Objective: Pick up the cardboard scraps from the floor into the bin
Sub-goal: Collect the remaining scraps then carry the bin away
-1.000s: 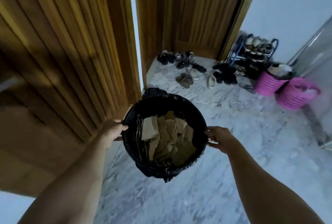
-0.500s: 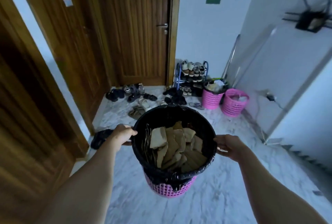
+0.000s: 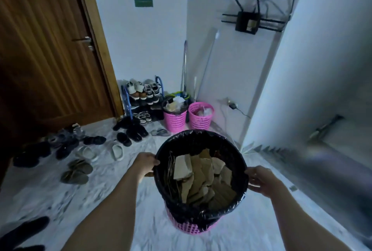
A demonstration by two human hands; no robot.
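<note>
I log a pink perforated plastic bin [image 3: 191, 228], lined with a glossy black plastic bag [image 3: 193, 140]. Contents: matt brown cardboard scraps [image 3: 201, 178]. Floor [image 3: 100, 190]: polished veined marble; door [image 3: 46, 59]: varnished ribbed wood.

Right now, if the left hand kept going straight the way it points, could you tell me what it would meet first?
The left hand points right, fingers curled on the bin rim, so it is already against the bin. Pushing on, it would likely press into the black liner and then the cardboard scraps inside.

Your fingertips vanish behind the bin [image 3: 198, 228] rim — both forearms run off the bottom edge, and the right wall [image 3: 332, 109] smears into blur.
</note>
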